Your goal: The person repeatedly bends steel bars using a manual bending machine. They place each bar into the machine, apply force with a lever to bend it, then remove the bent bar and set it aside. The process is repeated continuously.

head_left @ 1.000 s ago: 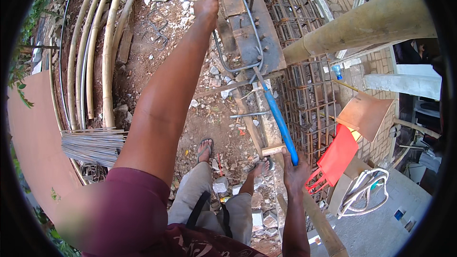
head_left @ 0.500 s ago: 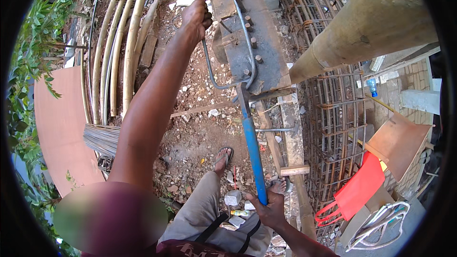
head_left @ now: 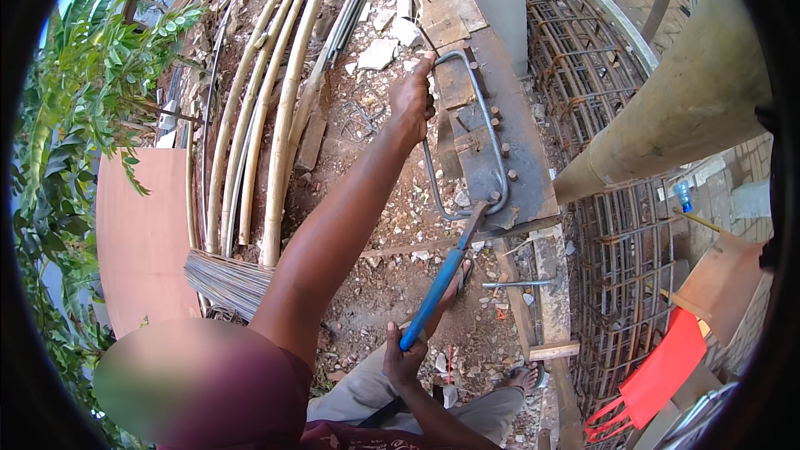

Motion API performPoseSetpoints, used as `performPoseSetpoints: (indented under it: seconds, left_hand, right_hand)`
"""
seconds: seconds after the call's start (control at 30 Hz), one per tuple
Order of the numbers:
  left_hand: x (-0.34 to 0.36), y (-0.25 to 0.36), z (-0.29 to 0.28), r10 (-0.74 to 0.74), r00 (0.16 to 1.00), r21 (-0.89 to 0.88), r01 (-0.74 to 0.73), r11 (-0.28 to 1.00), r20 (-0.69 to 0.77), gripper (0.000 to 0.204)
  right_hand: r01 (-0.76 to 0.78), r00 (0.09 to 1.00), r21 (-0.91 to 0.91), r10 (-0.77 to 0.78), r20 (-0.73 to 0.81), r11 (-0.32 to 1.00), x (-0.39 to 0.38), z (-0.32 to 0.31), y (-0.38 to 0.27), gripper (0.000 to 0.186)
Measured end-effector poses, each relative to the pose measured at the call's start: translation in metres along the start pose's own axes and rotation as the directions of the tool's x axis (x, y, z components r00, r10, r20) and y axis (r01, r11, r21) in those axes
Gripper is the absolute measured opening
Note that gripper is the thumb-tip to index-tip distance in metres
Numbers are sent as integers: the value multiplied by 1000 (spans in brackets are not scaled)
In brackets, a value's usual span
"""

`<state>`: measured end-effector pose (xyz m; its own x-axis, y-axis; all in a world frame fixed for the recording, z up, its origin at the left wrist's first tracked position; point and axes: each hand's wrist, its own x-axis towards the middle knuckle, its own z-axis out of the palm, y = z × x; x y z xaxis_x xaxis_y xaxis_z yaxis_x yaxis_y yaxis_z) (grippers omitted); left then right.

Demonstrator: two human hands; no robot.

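A steel rod bent into a rounded rectangular loop (head_left: pixel 497 137) lies over a dark metal-topped bench (head_left: pixel 531 137) studded with several short pegs (head_left: pixel 495 122). My left hand (head_left: pixel 412 102) is closed round the loop's far left corner, arm stretched forward. In my right hand (head_left: pixel 403 360), close to my body, is the lower end of a bar-bending wrench (head_left: pixel 435 298) with a blue handle. The wrench's dark head meets the near right corner of the loop beside a peg; its exact grip on the rod is too small to tell.
Tied rebar cages (head_left: pixel 612 258) run along the right, with a thick bamboo post (head_left: pixel 646 129) slanting over them. Bamboo poles (head_left: pixel 275 108), a bundle of thin rods (head_left: pixel 225 279) and a plywood sheet (head_left: pixel 146 233) lie left. A red bag (head_left: pixel 662 375) sits lower right.
The wrench handle and my right hand have swung left, toward my body's middle. My left hand still grips the loop. The whole view has shifted, placing the bench farther right.
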<state>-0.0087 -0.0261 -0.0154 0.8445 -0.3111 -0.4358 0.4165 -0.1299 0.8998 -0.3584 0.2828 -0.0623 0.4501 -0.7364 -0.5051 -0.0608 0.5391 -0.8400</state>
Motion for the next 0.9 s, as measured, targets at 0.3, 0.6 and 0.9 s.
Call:
performPoseSetpoints:
  seconds: [0.3, 0.6, 0.9]
  left_hand:
    - [-103, 74, -53, 78, 974, -491, 38, 871, 214, 25]
    - [-2, 158, -297, 178, 981, -484, -190, 854, -70, 26]
    - [215, 138, -260, 227, 973, 494, -177, 851, -42, 63]
  right_hand:
    - [153, 975, -653, -222, -24, 741, -39, -183, -106, 38]
    - [-132, 950, -670, -100, -296, 731, -61, -151, -152, 33]
    - [-390, 912, -667, 167, -375, 635, -102, -65, -131, 28]
